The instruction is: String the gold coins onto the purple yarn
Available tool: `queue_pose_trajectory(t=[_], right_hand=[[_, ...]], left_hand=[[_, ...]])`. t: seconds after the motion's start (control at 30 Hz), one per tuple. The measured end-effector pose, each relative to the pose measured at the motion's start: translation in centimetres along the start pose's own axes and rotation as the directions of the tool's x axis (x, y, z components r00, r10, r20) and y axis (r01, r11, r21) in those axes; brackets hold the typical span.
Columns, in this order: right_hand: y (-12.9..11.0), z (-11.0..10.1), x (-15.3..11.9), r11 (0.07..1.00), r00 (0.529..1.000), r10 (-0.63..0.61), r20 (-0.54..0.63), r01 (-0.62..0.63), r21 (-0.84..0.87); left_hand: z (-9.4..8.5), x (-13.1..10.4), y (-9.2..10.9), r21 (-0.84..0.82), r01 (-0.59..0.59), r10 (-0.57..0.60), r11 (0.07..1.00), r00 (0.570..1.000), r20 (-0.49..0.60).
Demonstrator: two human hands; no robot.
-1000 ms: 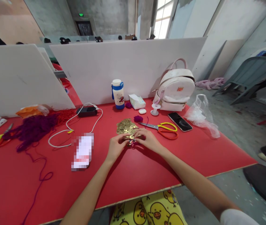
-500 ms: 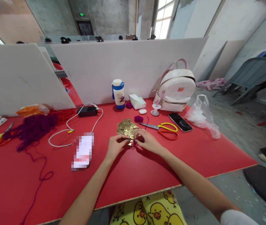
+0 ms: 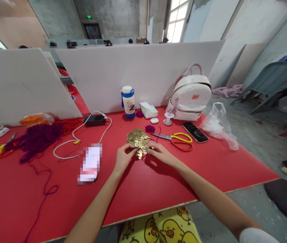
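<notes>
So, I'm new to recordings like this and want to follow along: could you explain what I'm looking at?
There's no machine here, just a person's bare left hand and right hand. The view comes from a camera worn on the head, looking forward and down. On the red table lie a pile of gold discs, tangled purple yarn, scissors and a phone; a bottle and a backpack stand behind. The hands seem to pinch a thin, dark strand between them, by the discs.
</notes>
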State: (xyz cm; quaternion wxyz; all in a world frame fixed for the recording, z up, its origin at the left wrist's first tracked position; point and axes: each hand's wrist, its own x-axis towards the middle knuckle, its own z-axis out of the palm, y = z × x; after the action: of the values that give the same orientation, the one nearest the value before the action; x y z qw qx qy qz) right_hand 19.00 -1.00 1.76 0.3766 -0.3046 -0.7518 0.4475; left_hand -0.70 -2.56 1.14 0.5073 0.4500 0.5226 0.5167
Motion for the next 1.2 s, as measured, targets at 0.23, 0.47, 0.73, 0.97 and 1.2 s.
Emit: queue_pose_trajectory(t=[0.23,0.47,0.73,0.97,1.2], right_hand=[[-0.7,0.8,-0.2,0.975,0.972,-0.126,0.200,0.159,-0.157],[-0.4,1.0,-0.2,0.932,0.968,-0.107,0.228,0.178,-0.316],[0.6,0.6,-0.1,0.911,0.992,-0.015,-0.127,-0.039,-0.410],[1.0,0.7,0.2,0.989,0.991,-0.062,-0.121,0.044,-0.141],[1.5,-1.1,1.0,0.877,0.902,0.251,-0.352,-0.058,0.476]], left_hand=[[0.3,-0.3,0.4,-0.284,0.135,-0.136,0.949,0.991,0.019],[0.3,-0.6,0.4,-0.394,0.228,-0.162,0.890,0.968,0.193],[0.5,-0.8,0.8,-0.296,0.165,-0.134,0.941,0.983,0.122],[0.4,-0.6,0.7,-0.136,0.044,-0.031,0.990,0.995,0.095],[-0.1,-0.1,0.6,-0.045,-0.072,0.069,0.996,0.996,-0.062]])
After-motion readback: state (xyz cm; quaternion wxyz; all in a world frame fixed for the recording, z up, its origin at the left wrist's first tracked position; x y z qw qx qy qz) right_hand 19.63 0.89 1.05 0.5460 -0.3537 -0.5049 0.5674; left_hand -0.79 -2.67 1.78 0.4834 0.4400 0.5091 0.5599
